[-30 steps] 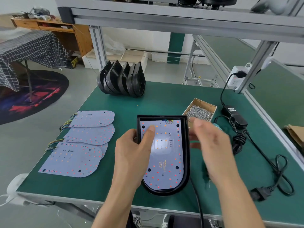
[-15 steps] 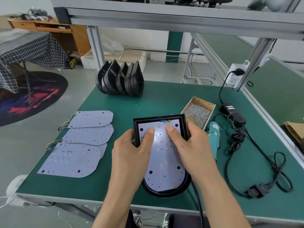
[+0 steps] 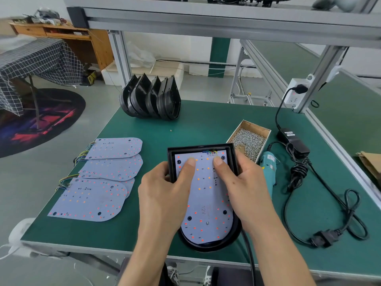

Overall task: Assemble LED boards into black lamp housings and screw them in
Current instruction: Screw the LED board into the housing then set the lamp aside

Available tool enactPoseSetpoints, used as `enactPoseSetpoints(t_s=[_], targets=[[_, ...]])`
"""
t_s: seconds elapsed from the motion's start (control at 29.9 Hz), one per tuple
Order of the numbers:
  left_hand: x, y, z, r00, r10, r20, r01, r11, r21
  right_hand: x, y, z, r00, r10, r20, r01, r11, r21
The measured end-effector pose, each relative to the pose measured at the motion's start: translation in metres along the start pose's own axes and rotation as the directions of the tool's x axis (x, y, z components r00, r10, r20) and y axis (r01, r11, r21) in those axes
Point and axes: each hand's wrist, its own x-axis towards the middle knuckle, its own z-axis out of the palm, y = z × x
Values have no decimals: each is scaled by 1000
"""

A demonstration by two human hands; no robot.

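Green bench (image 3: 206, 124): left hand (image 3: 165, 195) and right hand (image 3: 243, 188) grip the housing (image 3: 235, 234), thumbs pressing the LED board (image 3: 206, 203).

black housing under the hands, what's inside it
An LED board lies inside the black housing, both thumbs pressing its top end. Coloured wires show at its top edge; whatever lies beneath the board is covered.

head view, close, angled down over bench (image 3: 206, 124).
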Motion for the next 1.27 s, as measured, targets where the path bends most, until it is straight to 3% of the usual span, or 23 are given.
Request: enactPoseSetpoints(t_s=[0.27, 0.67, 0.84, 0.9, 1.0, 1.11, 1.14, 1.21, 1.27], targets=[[0, -7, 3, 999, 34, 29, -33, 999, -23, -1, 2, 0, 999, 8, -31, -8, 1000, 4], [4, -13, 10, 996, -33, 87, 40, 997, -72, -3, 11, 1, 995, 37, -92, -42, 998, -50], [3, -18, 10, 917, -165, 364, 258, 940, -225, -1, 15, -1, 986, 103, -134, -108, 994, -28], [2, -20, 10, 914, -162, 373, 262, 936, -234, 0, 17, 0, 983, 109, -144, -116, 993, -36], [1, -20, 11, 925, -146, 350, 238, 942, -238, 2, 19, -1, 985, 79, -151, -105, 979, -172], [1, -22, 11, 933, -152, 326, 231, 948, -219, 3, 16, -13, 991, 127, -41, -134, 950, -282], [1, -24, 10, 938, -155, 309, 222, 955, -197, 3, 17, -21, 987, 153, -54, -162, 943, -290], [4, -29, 8, 948, -160, 275, 209, 965, -160, 4, 23, -45, 960, 163, -229, -245, 885, -396], [6, -33, 7, 951, -166, 260, 206, 969, -136, 9, 34, -73, 890, 150, -431, -412, 671, -617]])
